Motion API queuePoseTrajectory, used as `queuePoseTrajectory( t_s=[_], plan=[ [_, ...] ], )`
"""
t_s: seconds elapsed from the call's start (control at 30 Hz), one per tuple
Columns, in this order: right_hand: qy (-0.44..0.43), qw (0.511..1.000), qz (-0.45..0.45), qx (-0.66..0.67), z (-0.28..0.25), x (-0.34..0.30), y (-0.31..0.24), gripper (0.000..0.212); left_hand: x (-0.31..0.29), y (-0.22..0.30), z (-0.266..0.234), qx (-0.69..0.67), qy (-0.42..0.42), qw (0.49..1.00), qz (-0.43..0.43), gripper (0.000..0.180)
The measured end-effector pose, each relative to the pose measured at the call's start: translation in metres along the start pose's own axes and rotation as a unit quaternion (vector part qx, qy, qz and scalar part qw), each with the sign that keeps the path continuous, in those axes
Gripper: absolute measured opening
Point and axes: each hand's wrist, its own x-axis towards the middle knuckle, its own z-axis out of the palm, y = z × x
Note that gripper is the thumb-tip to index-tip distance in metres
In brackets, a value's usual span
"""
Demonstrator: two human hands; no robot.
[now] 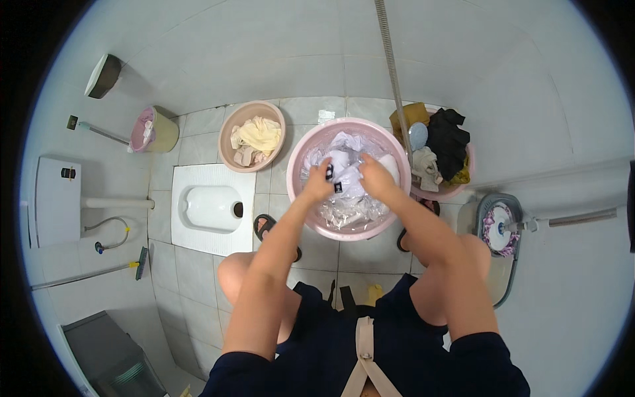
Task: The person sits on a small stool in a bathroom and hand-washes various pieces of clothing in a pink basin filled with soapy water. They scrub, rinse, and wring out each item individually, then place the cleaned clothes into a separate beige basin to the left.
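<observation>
Pale lilac cloth (347, 167) is kinda bunched up in a big round pink plastic basin (294, 178), left hand (320, 186) and right hand (376, 177) each with the grip pinching it. Nearby there's a smaller round peach plastic basin (225, 143) with pale-yellow fabric (259, 133) inside.

Squat toilet (210, 209), lined waste bin (165, 135).

The black square patch (338, 188) on the pale lavender cloth (346, 173), mid-frame, bears marks too small to tell.
</observation>
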Motion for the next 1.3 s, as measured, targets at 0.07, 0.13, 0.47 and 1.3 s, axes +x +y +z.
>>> queuePoseTrajectory(
  t_s=[0.07,0.13,0.47,1.3],
  plan=[
    [-0.005,0.998,0.019,-0.065,0.016,0.0,-0.005,0.021,0.001,0.004,0.017,0.054,-0.006,0.998,-0.01,0.079],
    [-0.032,0.993,0.036,-0.111,0.025,0.005,-0.01,0.02,0.004,0.002,0.021,0.093,-0.053,0.994,-0.031,0.079],
    [-0.217,0.967,0.075,-0.113,0.06,0.033,-0.006,0.025,0.016,-0.044,0.056,0.236,-0.152,0.952,-0.122,0.039],
    [0.251,0.933,-0.06,0.252,-0.368,-0.03,-0.165,0.008,-0.13,0.262,-0.299,0.114,0.233,0.946,0.195,0.023]
  ],
)
